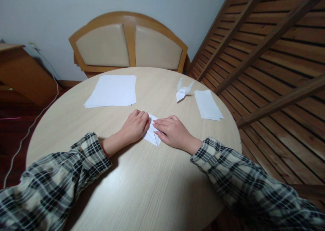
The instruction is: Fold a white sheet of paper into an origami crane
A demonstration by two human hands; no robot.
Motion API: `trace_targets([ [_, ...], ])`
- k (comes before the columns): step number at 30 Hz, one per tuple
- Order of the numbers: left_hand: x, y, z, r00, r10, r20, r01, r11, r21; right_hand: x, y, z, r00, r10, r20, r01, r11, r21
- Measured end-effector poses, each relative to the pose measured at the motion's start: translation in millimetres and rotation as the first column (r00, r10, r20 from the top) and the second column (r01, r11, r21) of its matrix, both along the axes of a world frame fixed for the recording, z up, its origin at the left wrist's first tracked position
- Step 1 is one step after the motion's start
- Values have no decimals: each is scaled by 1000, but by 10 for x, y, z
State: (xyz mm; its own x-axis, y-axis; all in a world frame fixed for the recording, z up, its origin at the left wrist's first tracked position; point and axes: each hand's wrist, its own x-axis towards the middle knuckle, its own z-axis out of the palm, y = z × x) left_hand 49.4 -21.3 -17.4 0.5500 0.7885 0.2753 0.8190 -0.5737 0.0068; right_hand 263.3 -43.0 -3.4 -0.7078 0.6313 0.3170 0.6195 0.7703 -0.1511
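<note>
A small sheet of white paper, folded to a pointed shape (151, 138), lies on the table between my hands, its tip towards me. Curled fingers of my left hand (137, 122) press on its left side. From the right, my right hand (174, 131) covers part of the folded paper, fingers close together and thumb low, gripping at a creased flap. The paper's right side and part of its upper edge are hidden under my fingers. Farther back to the right stands a white paper crane (181, 94) with raised points.
On the round wooden table (142, 190), a stack of white sheets (114, 90) lies at the back left. Narrower white sheets (208, 105) lie near the right edge. Behind stands a padded wooden headboard-like back (132, 43); a slatted wooden panel (274, 72) rises on the right.
</note>
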Motion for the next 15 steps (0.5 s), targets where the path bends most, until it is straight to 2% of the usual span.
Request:
trace_targets([
  [15,17,-15,15,998,54,-19,-54,998,-11,-15,12,-27,1000,-12,-9,12,1000,-11],
])
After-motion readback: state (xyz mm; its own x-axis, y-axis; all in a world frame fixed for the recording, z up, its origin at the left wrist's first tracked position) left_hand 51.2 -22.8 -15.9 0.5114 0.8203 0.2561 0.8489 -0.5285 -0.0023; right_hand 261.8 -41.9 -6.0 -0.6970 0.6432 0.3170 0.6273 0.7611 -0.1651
